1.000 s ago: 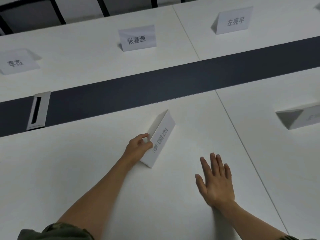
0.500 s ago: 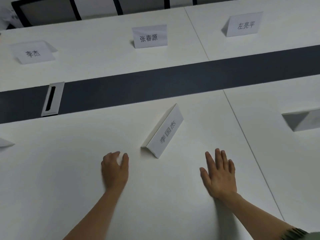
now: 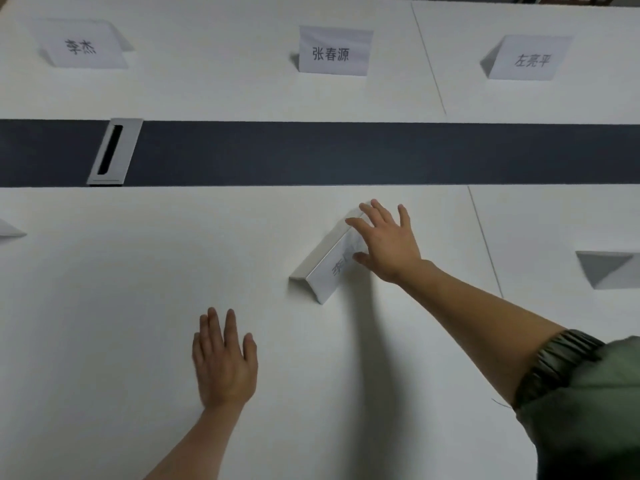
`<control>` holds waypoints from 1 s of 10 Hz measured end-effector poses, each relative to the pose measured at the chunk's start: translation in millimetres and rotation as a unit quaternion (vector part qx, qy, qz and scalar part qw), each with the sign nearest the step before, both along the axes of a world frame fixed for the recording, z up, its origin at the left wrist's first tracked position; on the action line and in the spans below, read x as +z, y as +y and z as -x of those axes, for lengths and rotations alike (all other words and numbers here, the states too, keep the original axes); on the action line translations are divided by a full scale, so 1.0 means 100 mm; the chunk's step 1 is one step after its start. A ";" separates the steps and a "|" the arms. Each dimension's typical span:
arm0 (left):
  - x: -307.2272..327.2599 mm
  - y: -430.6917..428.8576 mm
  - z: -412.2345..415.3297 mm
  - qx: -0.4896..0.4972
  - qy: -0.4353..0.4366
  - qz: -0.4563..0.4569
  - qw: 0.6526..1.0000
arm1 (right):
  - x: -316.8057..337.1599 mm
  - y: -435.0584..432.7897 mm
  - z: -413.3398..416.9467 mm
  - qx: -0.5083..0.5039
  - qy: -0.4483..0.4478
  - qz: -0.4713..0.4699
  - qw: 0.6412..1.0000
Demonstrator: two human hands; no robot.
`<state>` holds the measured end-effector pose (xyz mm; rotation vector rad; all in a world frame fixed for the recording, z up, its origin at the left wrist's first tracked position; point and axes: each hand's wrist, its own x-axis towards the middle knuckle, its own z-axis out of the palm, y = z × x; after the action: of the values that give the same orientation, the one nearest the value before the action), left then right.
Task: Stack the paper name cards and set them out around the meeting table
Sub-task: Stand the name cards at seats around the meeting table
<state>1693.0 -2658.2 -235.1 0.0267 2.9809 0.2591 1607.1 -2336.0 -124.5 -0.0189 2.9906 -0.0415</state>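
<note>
White laminate fills my view: a long white meeting table with a dark grey strip running across its middle and a silver cable slot set into that strip on the left.

My right hand reaches forward over a white folded paper name card, a tent shape standing at a slant on the near half of the table, just right of centre. The fingers are spread wide and lie across the far end of the card, with the thumb against its printed face, partly covering the lettering. The hand touches the card, but I cannot tell whether it is gripping it.

My left hand lies flat on the bare tabletop, palm down, fingers straight and close together, holding nothing, nearer to me and to the left of the card.

Three more white tent cards with black printed names stand across the strip on the far half: one at far left, one in the middle, one at right. Another folded card stands at the right edge on my side, and a corner of one shows at the left edge.

A dark green sleeve covers my right upper arm.
</note>
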 end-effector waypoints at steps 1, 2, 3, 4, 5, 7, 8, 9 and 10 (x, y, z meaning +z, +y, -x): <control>-0.01 0.00 0.01 0.003 0.002 0.000 1.000 | -0.02 -0.03 -0.04 -0.032 0.051 -0.003 0.998; -0.02 -0.01 0.00 0.004 0.001 0.001 1.000 | -0.11 -0.07 -0.17 -0.069 0.088 0.001 0.994; -0.03 -0.01 0.01 0.009 0.003 0.001 1.000 | -0.21 -0.07 -0.30 -0.087 0.129 0.029 0.987; -0.02 -0.02 0.00 0.009 0.006 0.002 1.000 | -0.23 -0.06 -0.40 -0.079 0.123 0.082 0.986; -0.02 -0.02 -0.01 0.006 0.012 0.002 1.000 | -0.25 -0.12 -0.48 -0.063 0.101 0.082 0.989; -0.01 0.01 0.01 0.005 0.003 0.008 1.000 | -0.33 0.02 -0.48 -0.103 0.118 0.075 0.985; -0.02 0.00 0.01 0.008 -0.001 0.009 1.000 | -0.33 0.07 -0.40 -0.136 0.092 0.084 0.983; -0.02 0.00 0.01 0.008 -0.005 0.010 1.000 | -0.35 0.06 -0.38 -0.139 0.093 0.086 0.982; -0.02 0.00 0.01 0.008 -0.008 0.012 1.000 | -0.37 0.06 -0.38 -0.140 0.098 0.087 0.981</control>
<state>1692.1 -2658.0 -236.8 -0.0019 2.9688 0.2246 1644.6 -2329.8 -161.4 0.3998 3.1495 -0.3532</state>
